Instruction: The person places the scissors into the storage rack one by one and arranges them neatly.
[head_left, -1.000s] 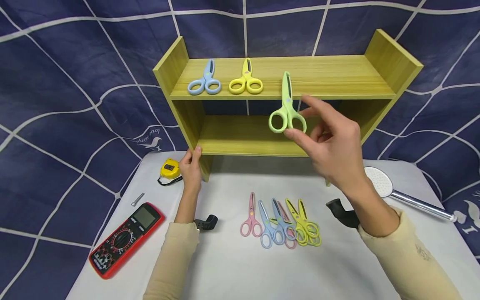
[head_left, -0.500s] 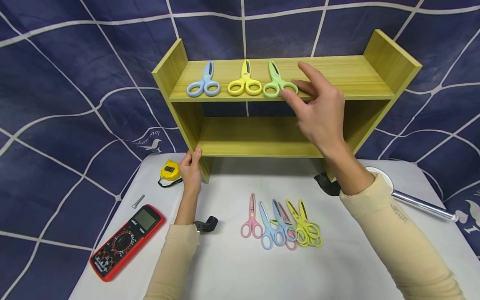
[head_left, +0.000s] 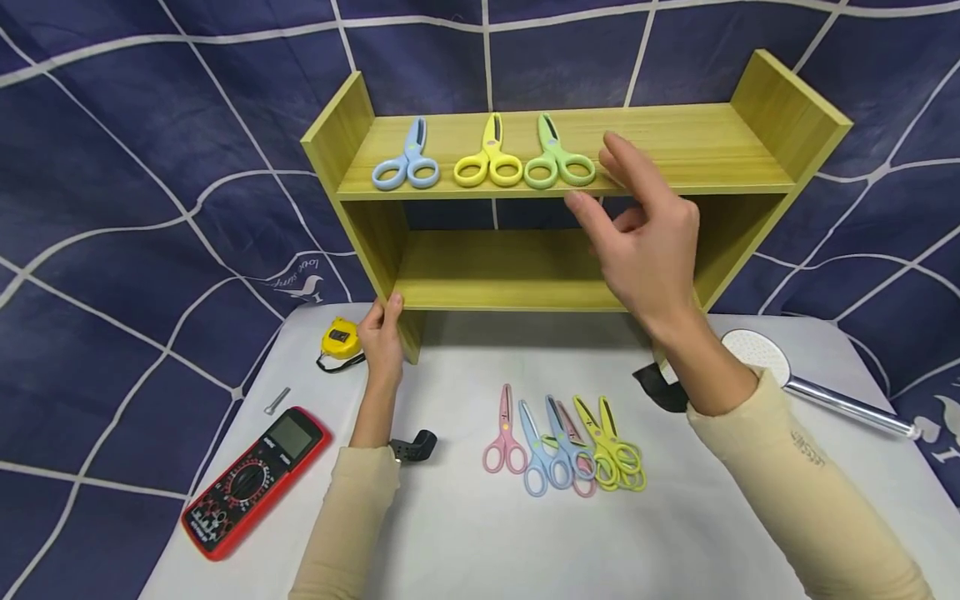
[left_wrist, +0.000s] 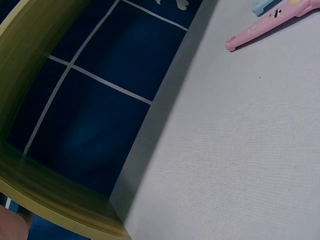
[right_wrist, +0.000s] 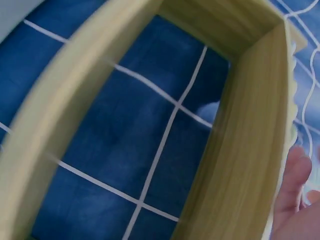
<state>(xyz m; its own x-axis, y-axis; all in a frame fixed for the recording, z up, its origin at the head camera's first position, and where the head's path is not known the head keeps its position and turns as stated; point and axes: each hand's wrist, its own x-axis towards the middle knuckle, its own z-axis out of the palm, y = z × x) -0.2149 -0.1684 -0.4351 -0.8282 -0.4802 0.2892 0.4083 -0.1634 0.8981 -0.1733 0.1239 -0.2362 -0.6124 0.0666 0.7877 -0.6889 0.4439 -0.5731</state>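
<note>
1. Three pairs already lie in a row on the top board of the wooden shelf (head_left: 675, 150), upper middle of the frame: blue scissors (head_left: 407, 163), yellow scissors (head_left: 488, 162) and green scissors (head_left: 557, 160).
2. The right hand (head_left: 643, 242) hovers just right of the green pair, its grip loose, fingers spread and holding nothing.
3. The left hand (head_left: 381, 337) grips the shelf's lower left corner, steadying it.
4. Left to go, by my reckoning: the cluster of scissors (head_left: 566, 446) on the bench (head_left: 465, 542), lower middle, pink, blue and yellow-green ones, overlapping.
</note>
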